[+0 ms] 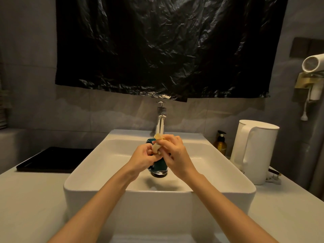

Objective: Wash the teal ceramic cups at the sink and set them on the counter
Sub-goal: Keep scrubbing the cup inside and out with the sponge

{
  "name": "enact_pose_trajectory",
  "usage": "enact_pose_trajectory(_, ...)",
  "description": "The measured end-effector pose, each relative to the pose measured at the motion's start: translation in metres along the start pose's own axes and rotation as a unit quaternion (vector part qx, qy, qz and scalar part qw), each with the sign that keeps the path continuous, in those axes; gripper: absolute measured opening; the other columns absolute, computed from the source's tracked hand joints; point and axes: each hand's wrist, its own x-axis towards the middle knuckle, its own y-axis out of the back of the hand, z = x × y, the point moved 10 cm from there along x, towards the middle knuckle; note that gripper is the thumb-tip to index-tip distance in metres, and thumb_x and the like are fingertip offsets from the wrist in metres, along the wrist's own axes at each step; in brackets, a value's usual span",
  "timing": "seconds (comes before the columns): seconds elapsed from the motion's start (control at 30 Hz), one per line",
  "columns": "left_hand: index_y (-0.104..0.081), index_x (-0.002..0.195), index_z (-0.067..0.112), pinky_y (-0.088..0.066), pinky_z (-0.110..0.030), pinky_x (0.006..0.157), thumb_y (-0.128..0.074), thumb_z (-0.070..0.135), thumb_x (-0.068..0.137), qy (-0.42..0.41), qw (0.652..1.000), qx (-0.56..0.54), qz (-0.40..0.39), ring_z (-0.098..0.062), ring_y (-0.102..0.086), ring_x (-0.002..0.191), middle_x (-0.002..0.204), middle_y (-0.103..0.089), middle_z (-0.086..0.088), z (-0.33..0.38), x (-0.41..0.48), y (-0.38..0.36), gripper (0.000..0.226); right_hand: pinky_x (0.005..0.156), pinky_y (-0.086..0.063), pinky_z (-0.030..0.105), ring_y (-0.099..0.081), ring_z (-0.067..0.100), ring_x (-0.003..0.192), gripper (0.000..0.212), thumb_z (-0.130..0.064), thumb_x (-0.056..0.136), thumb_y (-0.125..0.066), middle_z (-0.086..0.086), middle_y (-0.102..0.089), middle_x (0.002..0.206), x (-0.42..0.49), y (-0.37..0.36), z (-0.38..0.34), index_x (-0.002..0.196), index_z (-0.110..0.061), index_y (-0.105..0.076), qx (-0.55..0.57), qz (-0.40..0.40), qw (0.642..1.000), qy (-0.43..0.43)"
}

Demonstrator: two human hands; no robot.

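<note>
Both forearms reach forward over the near rim of the white sink and meet above the middle of the basin. The left hand is curled shut around the teal cup, which shows only as a dark teal patch below and between the two hands and again as a sliver just beyond the left fingertips. The cup seems to lie tipped, its long axis running away from the person and slightly upward, one end toward the drain below the hands, the other toward the tap behind them; which end is the mouth cannot be told. The right hand is pinched closed on a pale yellow sponge or cloth, pressed against the cup on its upper far side, so the two hands touch across it.

The scrubbing stroke therefore probably has to run along that near-far axis, the right hand working while the left one turns the cup. Farther off, to the left of the left hand, a black tray sits on the counter; to the right of the right hand stand a white kettle and an amber pump bottle.
</note>
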Motion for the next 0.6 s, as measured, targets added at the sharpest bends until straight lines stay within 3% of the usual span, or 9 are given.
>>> enact_pose_trajectory(0.07,-0.057,0.108,0.003,-0.054,-0.042,0.088,-0.063,0.007,0.087,-0.005,1.000,0.015,0.001,-0.027,-0.066,0.098,0.098,-0.069,-0.013,0.000,0.000,-0.002,0.022,0.088,-0.037,0.008,-0.050,0.013,0.099,0.022,-0.007,0.088,-0.061,0.004,-0.061,0.113,0.005,0.004,0.013,0.107,-0.012,-0.069,0.034,0.026,0.998,-0.038)
enact_pose_trajectory(0.17,-0.054,0.111,0.008,-0.055,-0.029,0.080,-0.062,0.010,0.089,-0.006,0.999,0.041,-0.003,-0.023,-0.065,0.098,0.103,-0.067,-0.010,0.000,-0.001,-0.005,0.023,0.087,-0.048,0.018,-0.056,0.016,0.100,0.019,-0.007,0.092,-0.056,0.004,-0.059,0.111,0.006,0.007,0.037,0.105,-0.011,-0.069,0.078,0.047,0.984,-0.151)
enact_pose_trajectory(0.33,-0.056,0.105,0.014,-0.055,-0.025,0.080,-0.060,0.005,0.089,-0.058,0.997,0.044,-0.017,-0.019,-0.066,0.097,0.103,-0.067,-0.010,0.011,-0.003,-0.007,0.019,0.086,-0.040,0.016,-0.051,0.016,0.098,0.023,-0.004,0.086,-0.061,0.003,-0.061,0.113,0.000,0.006,-0.001,0.105,-0.013,-0.069,0.001,0.025,1.000,0.007)
enact_pose_trajectory(0.47,-0.052,0.106,0.011,-0.055,-0.025,0.082,-0.059,0.007,0.090,-0.083,0.990,0.107,-0.036,-0.019,-0.065,0.100,0.105,-0.065,-0.008,0.012,-0.007,-0.018,0.018,0.084,-0.045,0.031,-0.054,0.016,0.092,0.019,-0.012,0.094,-0.051,-0.001,-0.065,0.102,0.007,0.010,0.041,0.102,-0.019,-0.066,0.069,0.065,0.983,-0.158)
enact_pose_trajectory(0.53,-0.053,0.108,0.008,-0.054,-0.033,0.089,-0.060,0.008,0.089,-0.090,0.986,0.136,-0.043,-0.021,-0.064,0.102,0.107,-0.064,-0.009,0.011,-0.008,-0.021,0.020,0.086,-0.043,0.024,-0.054,0.018,0.091,0.020,-0.011,0.092,-0.049,-0.004,-0.065,0.100,0.003,0.013,0.043,0.098,-0.019,-0.066,0.069,0.056,0.984,-0.157)
enact_pose_trajectory(0.6,-0.054,0.111,0.010,-0.053,-0.041,0.091,-0.061,0.007,0.088,-0.106,0.982,0.147,-0.047,-0.021,-0.065,0.101,0.106,-0.066,-0.007,0.012,-0.010,-0.021,0.024,0.084,-0.035,0.011,-0.050,0.017,0.092,0.022,-0.010,0.086,-0.051,-0.004,-0.065,0.105,-0.001,0.020,0.023,0.098,-0.017,-0.068,0.026,0.054,0.995,-0.084)
